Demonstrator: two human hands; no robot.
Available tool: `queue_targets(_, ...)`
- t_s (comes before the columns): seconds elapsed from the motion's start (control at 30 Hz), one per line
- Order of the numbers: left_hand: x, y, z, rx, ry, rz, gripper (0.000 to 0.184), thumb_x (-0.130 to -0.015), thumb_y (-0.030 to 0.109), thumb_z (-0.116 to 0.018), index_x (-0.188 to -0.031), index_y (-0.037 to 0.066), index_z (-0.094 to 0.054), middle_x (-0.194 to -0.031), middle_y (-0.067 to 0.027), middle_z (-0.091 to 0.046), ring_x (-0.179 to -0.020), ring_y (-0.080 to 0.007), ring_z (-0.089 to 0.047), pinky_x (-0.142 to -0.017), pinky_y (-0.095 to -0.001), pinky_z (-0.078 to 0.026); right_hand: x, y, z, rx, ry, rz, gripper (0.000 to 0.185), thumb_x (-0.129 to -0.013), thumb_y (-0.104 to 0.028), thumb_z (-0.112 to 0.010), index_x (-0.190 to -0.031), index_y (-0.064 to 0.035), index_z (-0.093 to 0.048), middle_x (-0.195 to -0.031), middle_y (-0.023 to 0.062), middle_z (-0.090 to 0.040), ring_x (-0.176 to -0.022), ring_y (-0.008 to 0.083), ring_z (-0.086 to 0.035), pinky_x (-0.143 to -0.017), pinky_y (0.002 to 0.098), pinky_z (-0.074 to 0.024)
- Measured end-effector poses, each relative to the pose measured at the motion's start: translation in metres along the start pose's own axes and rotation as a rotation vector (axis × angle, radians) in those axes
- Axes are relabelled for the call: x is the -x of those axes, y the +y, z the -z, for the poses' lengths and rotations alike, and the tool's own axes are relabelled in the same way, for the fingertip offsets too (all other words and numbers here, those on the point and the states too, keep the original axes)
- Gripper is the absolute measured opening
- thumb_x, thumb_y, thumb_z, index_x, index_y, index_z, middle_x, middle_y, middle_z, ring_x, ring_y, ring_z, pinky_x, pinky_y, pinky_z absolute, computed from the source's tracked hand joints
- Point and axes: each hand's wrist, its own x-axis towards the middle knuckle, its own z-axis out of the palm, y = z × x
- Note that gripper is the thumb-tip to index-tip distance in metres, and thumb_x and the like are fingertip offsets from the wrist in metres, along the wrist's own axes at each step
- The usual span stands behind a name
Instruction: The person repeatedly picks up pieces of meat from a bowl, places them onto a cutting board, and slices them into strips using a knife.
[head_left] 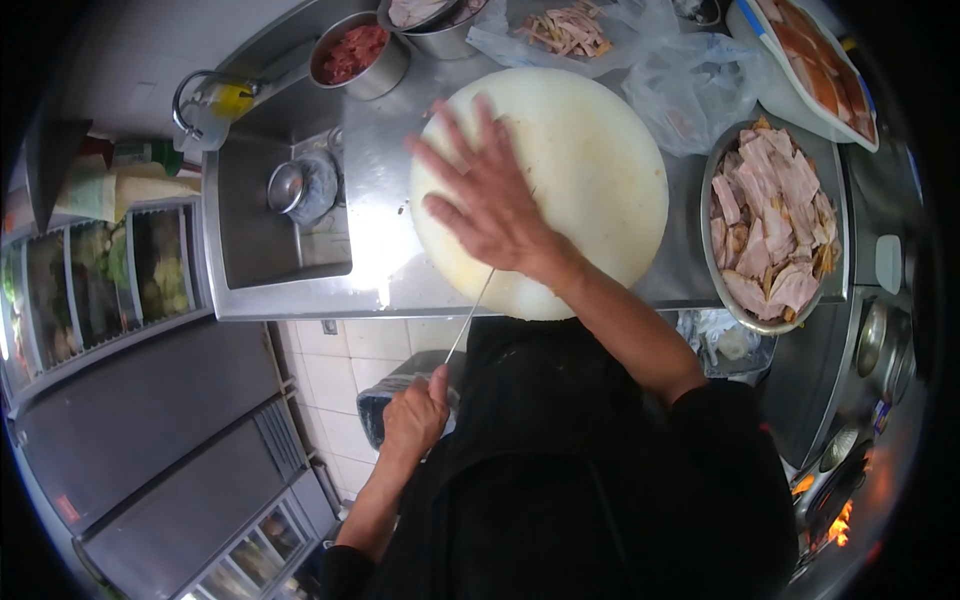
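My right hand (pixel 490 190) is over the round white cutting board (pixel 600 190), palm down with fingers spread. It holds nothing; whether the palm presses on the board I cannot tell. My left hand (pixel 414 415) is low at the counter's front edge, closed round the handle of a knife (pixel 468 322). The blade shows edge-on as a thin line, its far end reaching the board's near rim below my right hand. The handle is mostly hidden in my fist. A few small dark scraps lie on the board.
Right of the board stands an oval metal tray (pixel 709 250) of sliced meat; a white tub (pixel 800 105) is behind it. Plastic bags (pixel 690 90) and a pot of red meat (pixel 385 75) line the back. A sink (pixel 240 255) is left. Flames (pixel 840 525) burn lower right.
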Motion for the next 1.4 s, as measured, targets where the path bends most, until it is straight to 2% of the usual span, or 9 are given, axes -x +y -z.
queue_targets(0.07,-0.002,-0.001,-0.002,-0.003,-0.036,0.01,0.065,-0.106,0.053,-0.044,-0.081,-0.001,-0.07,-0.082,-0.036,-0.067,-0.084,-0.055,-0.066,-0.08,-0.0594,-0.054,0.046,0.02,-0.071,0.01,-0.53,-0.003,0.064,-0.105,-0.044,-0.046,-0.158,-0.0101,-0.035,-0.171,0.0155,-0.014,-0.156,0.0442,-0.008,-0.126,0.0577,-0.0144)
queue_targets(0.23,-0.017,-0.001,0.005,0.196,-0.141,0.053,0.081,-0.107,0.059,-0.034,-0.083,-0.009,-0.071,-0.088,-0.0394,-0.065,-0.094,-0.0588,-0.062,-0.086,-0.0616,-0.047,0.024,0.054,-0.078,-0.466,-0.158,-0.208,0.055,-0.105,-0.036,-0.048,-0.152,-0.0088,-0.041,-0.167,0.0159,-0.023,-0.157,0.04,-0.01,-0.127,0.0547,-0.0155)
queue_targets(0.33,-0.022,-0.006,0.005,0.391,-0.253,0.086,0.082,-0.107,0.059,-0.033,-0.081,-0.009,-0.069,-0.085,-0.039,-0.065,-0.096,-0.0577,-0.062,-0.085,-0.06,-0.047,0.022,0.069,-0.051,-0.575,0.072,-0.293,0.044,-0.103,-0.03,-0.055,-0.141,-0.0073,-0.054,-0.154,0.0181,-0.045,-0.15,0.0389,-0.033,-0.122,0.0486,-0.0284)
queue_targets(0.4,-0.017,0.004,0.019,0.498,-0.348,0.233,0.082,-0.107,0.059,-0.032,-0.081,-0.01,-0.068,-0.084,-0.0394,-0.064,-0.097,-0.058,-0.061,-0.085,-0.0593,-0.046,0.026,0.075,-0.028,-0.64,0.072,-0.378,0.029,-0.099,-0.022,-0.06,-0.124,-0.0072,-0.065,-0.131,0.0168,-0.064,-0.128,0.0369,-0.056,-0.11,0.044,-0.0423)
queue_targets(0.43,-0.016,0.008,0.023,0.551,-0.396,0.305,0.083,-0.107,0.059,-0.032,-0.08,-0.011,-0.067,-0.083,-0.0396,-0.064,-0.097,-0.0581,-0.061,-0.085,-0.059,-0.046,0.033,0.079,-0.023,-0.415,0.078,-0.273,0.021,-0.092,-0.017,-0.065,-0.111,-0.0085,-0.071,-0.113,0.0133,-0.07,-0.108,0.0337,-0.063,-0.097,0.043,-0.0487)
queue_targets(0.57,-0.012,0.002,0.013,0.409,-0.152,0.078,0.083,-0.107,0.059,-0.032,-0.078,-0.011,-0.067,-0.083,-0.041,-0.062,-0.095,-0.0592,-0.06,-0.085,-0.0599,-0.045,0.06,0.073,-0.001,-0.2,-0.366,-0.34,0.026,-0.079,-0.01,-0.069,-0.104,-0.0071,-0.074,-0.113,0.0116,-0.07,-0.105,0.0324,-0.062,-0.093,0.0417,-0.0496)
queue_targets(0.7,-0.011,0.002,0.008,0.3,-0.094,0.113,0.082,-0.107,0.058,-0.032,-0.084,-0.01,-0.07,-0.087,-0.0417,-0.063,-0.095,-0.0591,-0.061,-0.088,-0.061,-0.046,0.085,0.061,-0.022,-0.17,-0.245,-0.097,0.033,-0.078,-0.011,-0.071,-0.111,-0.0096,-0.075,-0.116,0.0074,-0.07,-0.111,0.0279,-0.06,-0.094,0.0427,-0.0472)
queue_targets(1.0,0.025,-0.008,0.024,0.142,-0.11,0.212,0.075,-0.108,0.055,-0.034,-0.086,-0.007,-0.072,-0.093,-0.0384,-0.066,-0.097,-0.0578,-0.062,-0.09,-0.0614,-0.047,0.086,0.051,-0.03,-0.077,-0.172,-0.141,0.028,-0.081,-0.015,-0.072,-0.108,-0.0088,-0.073,-0.112,0.0062,-0.07,-0.108,0.0258,-0.059,-0.089,0.041,-0.0467)
queue_targets(1.4,0.047,0.005,0.031,0.301,-0.081,0.18,0.069,-0.108,0.054,-0.036,-0.088,-0.004,-0.068,-0.086,-0.0351,-0.067,-0.092,-0.0561,-0.063,-0.083,-0.0598,-0.049,0.123,0.053,0.026,-0.267,-0.188,-0.376,0.043,-0.076,-0.015,-0.077,-0.115,-0.002,-0.064,-0.107,0.0171,-0.066,-0.104,0.0379,-0.062,-0.092,0.0443,-0.0512)
